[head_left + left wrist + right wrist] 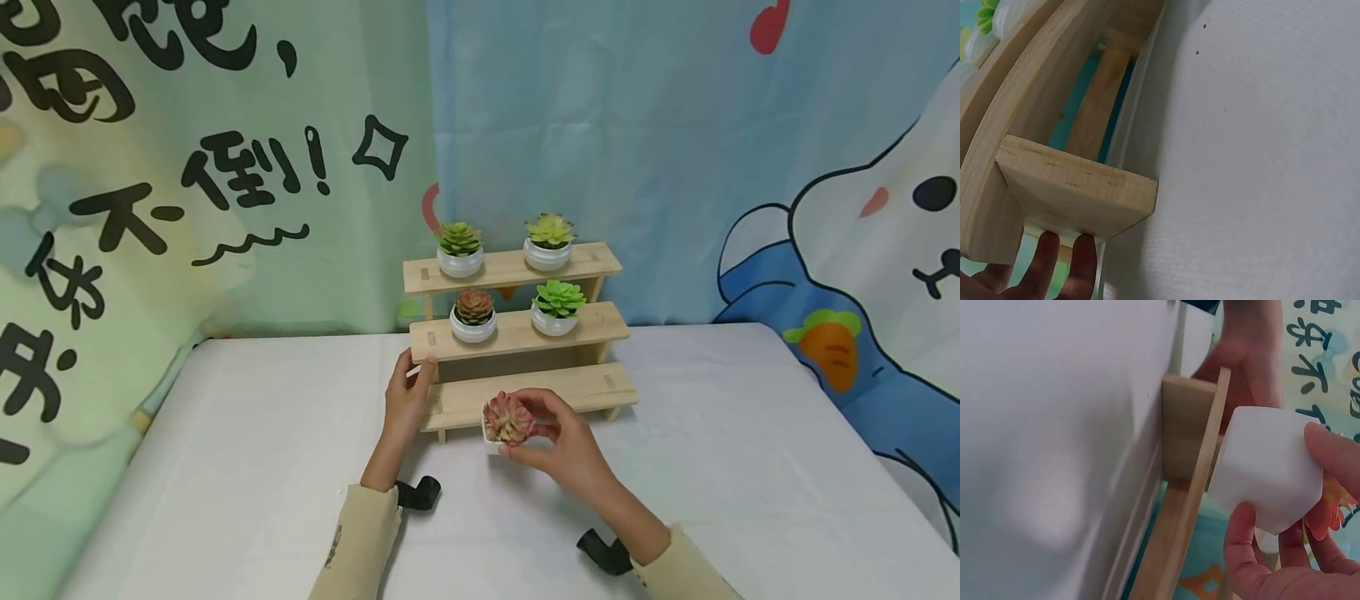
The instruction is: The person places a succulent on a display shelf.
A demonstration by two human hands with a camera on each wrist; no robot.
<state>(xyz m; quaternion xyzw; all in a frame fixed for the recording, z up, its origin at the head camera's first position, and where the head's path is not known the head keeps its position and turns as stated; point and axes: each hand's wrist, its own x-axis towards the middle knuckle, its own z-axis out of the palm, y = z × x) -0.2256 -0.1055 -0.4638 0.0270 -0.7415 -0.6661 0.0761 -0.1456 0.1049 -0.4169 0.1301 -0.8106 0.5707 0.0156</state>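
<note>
Only our right-wrist view shows the white pot (1269,469) underside; right hand (558,442) fingers clamp it at the wooden shelf (517,333) bottom step, pink succulent (508,418) inside. Left hand (407,400) grips the shelf end.

Your left hand (407,406) grips the left end of the wooden shelf (517,333); your right hand (558,442) holds a pink succulent pot (507,422) by its lowest step.

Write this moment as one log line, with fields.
left hand: holds wooden shelf end | right hand: grips pink succulent pot | pot: at lowest step
</note>
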